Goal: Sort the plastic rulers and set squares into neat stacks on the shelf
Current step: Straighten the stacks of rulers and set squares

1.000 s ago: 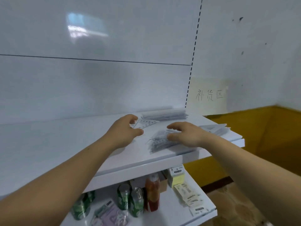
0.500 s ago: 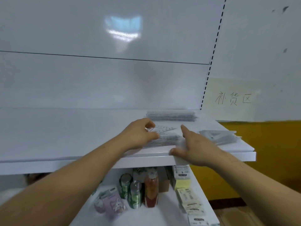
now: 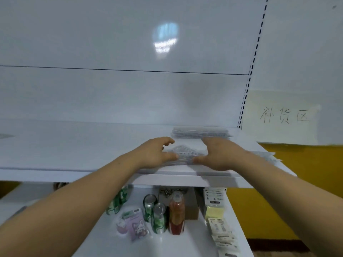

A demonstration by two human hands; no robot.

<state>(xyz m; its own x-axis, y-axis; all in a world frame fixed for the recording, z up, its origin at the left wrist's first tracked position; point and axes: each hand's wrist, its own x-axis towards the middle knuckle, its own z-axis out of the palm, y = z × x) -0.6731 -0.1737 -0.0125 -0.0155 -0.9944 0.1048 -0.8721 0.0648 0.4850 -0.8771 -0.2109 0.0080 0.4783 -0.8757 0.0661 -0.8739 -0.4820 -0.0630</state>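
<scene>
Head view: the stack of set squares (image 3: 185, 154) lies flat near the front of the shelf (image 3: 74, 149), long side running left to right, tip pointing to the back, left hand (image 3: 156, 154) curled round one end, right hand (image 3: 220, 156) pressing the other with straight fingers

shelf (image 3: 74, 145): white | set squares (image 3: 183, 154): clear, black scale marks | cans (image 3: 158, 217): green-white | bottle (image 3: 176, 216): red | wall band (image 3: 306, 173): mustard yellow | note (image 3: 280, 101): cream
</scene>
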